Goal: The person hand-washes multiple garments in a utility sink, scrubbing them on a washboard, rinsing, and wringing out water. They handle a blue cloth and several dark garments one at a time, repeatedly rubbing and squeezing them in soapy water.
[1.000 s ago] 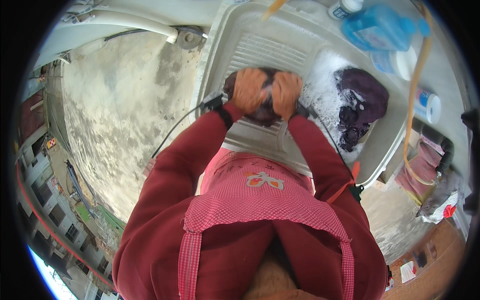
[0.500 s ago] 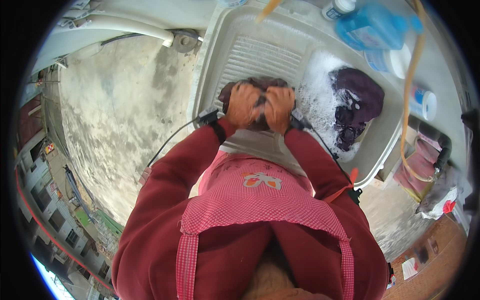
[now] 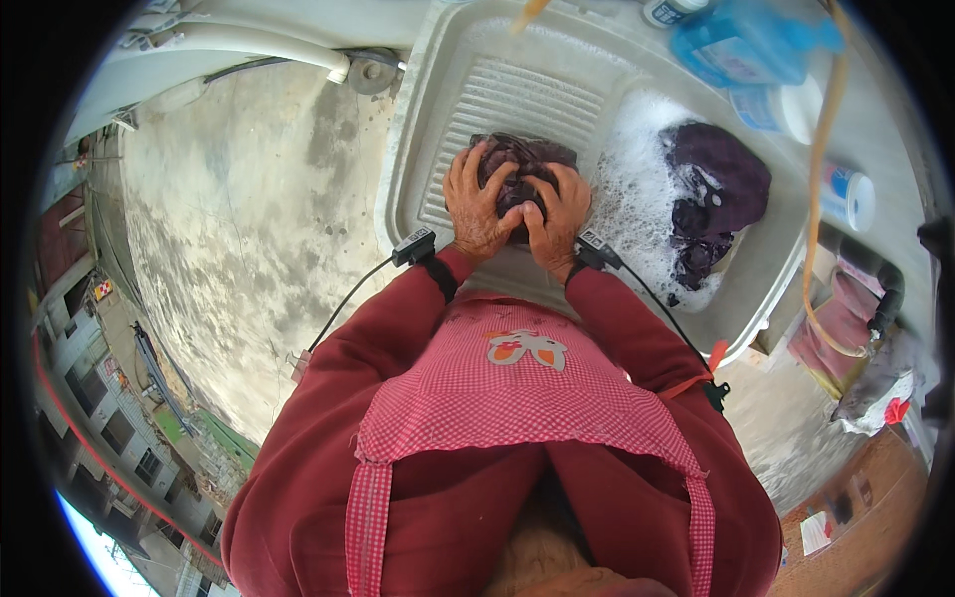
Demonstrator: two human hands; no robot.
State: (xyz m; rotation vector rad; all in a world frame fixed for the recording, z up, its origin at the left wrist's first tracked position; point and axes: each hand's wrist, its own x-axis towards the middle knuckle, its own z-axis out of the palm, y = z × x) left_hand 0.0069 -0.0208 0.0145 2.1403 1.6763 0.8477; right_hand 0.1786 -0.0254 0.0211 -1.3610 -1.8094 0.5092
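Wears a dark red, long-sleeved top (image 3: 284, 488) under a pink-and-white checked apron (image 3: 527, 413), with shoulder straps (image 3: 366, 537) in similar checks and, on the front, a pale, rabbit-like motif (image 3: 527, 350) with orange patches. Carries at each wrist a black band (image 3: 441, 279) and a small dark box (image 3: 413, 247) with pale markings on top, plus thin black cables (image 3: 343, 306) running back beside both sleeves, on the left to a pale, see-through piece (image 3: 300, 365) near the elbow. Has an orange-red strip (image 3: 693, 378) around the right sleeve, with a loose end sticking out, next to a small black clip (image 3: 716, 396).
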